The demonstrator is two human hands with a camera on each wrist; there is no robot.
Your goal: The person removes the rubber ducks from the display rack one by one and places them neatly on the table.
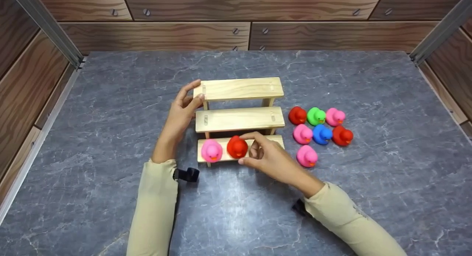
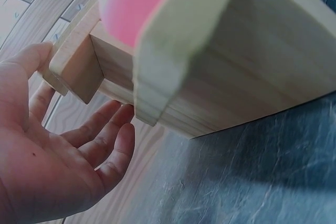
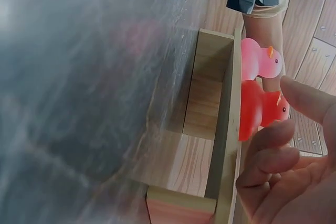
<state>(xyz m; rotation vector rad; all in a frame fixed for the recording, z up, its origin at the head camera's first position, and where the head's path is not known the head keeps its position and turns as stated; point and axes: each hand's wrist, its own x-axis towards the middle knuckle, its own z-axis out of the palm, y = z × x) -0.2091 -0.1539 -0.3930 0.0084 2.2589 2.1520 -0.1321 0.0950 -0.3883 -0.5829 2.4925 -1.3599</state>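
A three-step wooden stand (image 1: 239,119) stands in the middle of the table. My left hand (image 1: 181,114) grips the left end of its top step, thumb over the board; in the left wrist view other fingers (image 2: 107,140) lie along its side. On the lowest step sit a pink rubber duck (image 1: 211,151) at the left and a red rubber duck (image 1: 237,147) beside it. My right hand (image 1: 274,158) is at the red duck's right side, thumb and forefinger spread around it. A narrow gap shows between a fingertip and its beak in the right wrist view (image 3: 283,90).
Right of the stand, several rubber ducks stand in loose rows, among them a green duck (image 1: 316,116), a blue duck (image 1: 322,134) and a pink duck (image 1: 307,156). Wood-patterned panels (image 1: 184,36) border the grey marbled table (image 1: 110,86).
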